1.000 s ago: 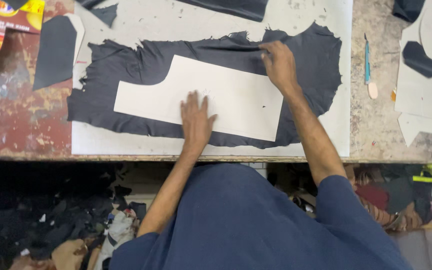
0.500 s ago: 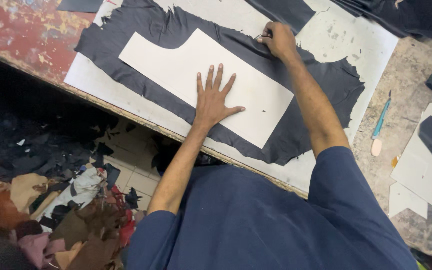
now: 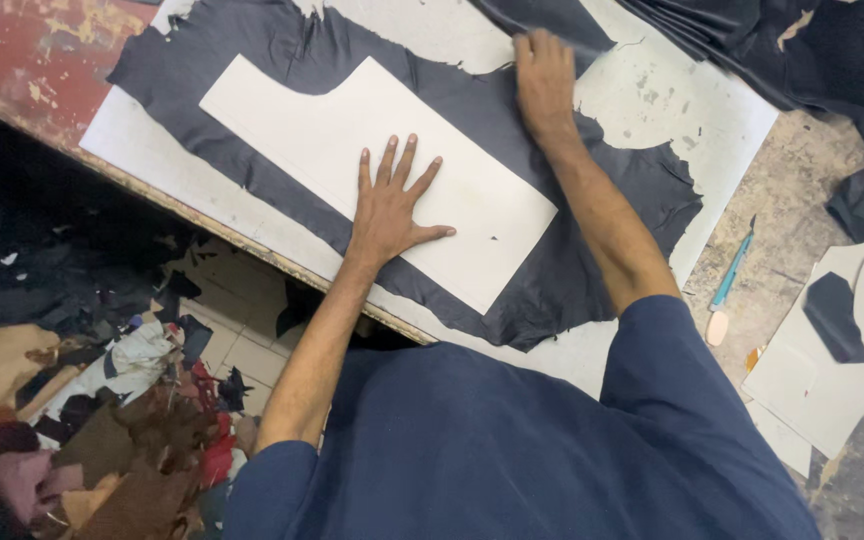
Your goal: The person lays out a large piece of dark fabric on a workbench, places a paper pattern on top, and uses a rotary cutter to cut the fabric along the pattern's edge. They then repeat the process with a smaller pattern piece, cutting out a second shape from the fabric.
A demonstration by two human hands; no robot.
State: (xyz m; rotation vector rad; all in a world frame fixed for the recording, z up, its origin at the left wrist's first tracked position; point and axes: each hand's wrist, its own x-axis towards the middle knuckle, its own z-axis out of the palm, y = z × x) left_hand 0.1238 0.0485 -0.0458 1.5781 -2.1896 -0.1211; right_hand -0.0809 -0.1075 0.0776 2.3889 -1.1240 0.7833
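— Paper pattern (image 3: 352, 150), white and cut with a curved notch, where does it lie?

— Flat on a ragged piece of dark leather (image 3: 602, 270), which is spread over a white board (image 3: 692, 110) on the worktop (image 3: 782, 260).

— And the hands?

— Left hand (image 3: 389, 205) presses the pattern, fingers spread wide and flat, gripping nothing. Right hand (image 3: 544, 75) rests at the leather's far edge, fingers curled down; whether it grips anything cannot be told.

— Anything nearby?

— A light blue cutting tool (image 3: 728, 285) lies to the right. Leather scraps (image 3: 102, 420) cover the floor below.
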